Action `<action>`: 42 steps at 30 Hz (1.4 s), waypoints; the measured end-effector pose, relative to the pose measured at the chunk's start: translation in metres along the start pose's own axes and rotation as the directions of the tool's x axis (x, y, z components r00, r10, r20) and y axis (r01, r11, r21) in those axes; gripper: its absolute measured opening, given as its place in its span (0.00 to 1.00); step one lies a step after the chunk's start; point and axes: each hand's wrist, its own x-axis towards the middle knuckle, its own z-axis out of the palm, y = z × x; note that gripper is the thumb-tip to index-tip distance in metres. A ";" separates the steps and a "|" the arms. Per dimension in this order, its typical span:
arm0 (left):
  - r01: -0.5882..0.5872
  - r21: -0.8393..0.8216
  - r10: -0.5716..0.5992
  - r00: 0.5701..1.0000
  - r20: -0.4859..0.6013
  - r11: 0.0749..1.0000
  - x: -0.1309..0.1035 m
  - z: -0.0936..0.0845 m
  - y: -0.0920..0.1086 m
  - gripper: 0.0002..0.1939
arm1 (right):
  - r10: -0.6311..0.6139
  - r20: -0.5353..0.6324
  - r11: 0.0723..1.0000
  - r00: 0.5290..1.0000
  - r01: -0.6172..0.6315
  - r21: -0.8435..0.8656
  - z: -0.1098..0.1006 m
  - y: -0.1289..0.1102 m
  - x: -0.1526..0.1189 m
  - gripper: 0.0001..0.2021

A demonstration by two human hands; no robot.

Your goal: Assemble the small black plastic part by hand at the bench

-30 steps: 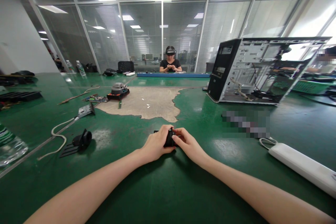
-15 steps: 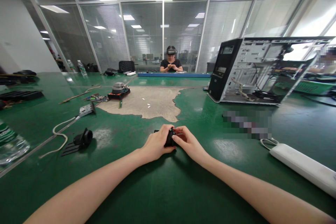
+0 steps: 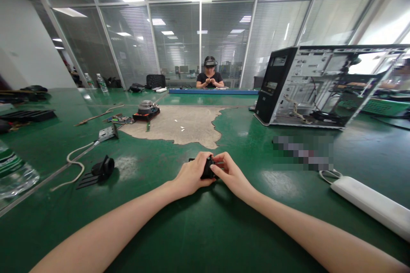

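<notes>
Just above the green table, both my hands are closed on a small black part whose exact kind I cannot make out. My left hand wraps over it from the left, thumb along the near side, and covers much of it. From the right, my right hand grips its edge between thumb and fingertips. Left of my hands lies a black plastic piece with a round end and long prongs. A metal bracket rests beyond that piece, close to a pale cable.
An open computer case stands at the right rear. Near my right forearm lies a white power strip. A heatsink with fan sits by a bare tabletop patch. At left is a water bottle. Opposite sits a person.
The whole view has shifted very slightly to the right. Both hands keep the same hold on the black part.
</notes>
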 end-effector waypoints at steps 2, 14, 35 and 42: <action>-0.001 -0.007 0.001 1.000 -0.003 1.000 0.000 0.000 0.000 0.31 | 0.032 -0.003 0.999 0.999 -0.032 -0.021 0.000 0.000 0.000 0.10; 0.005 -0.010 -0.005 1.000 -0.009 1.000 0.000 0.000 0.002 0.30 | -0.039 0.005 0.999 0.999 0.039 -0.012 0.000 -0.007 -0.005 0.06; 0.015 -0.005 -0.015 1.000 -0.003 1.000 -0.001 -0.001 0.001 0.31 | -0.006 -0.015 1.000 1.000 0.005 -0.031 0.001 -0.001 -0.002 0.07; 0.018 0.000 -0.018 1.000 0.004 1.000 0.000 -0.001 0.001 0.31 | -0.054 0.021 0.994 0.998 0.055 -0.089 0.001 -0.007 -0.004 0.06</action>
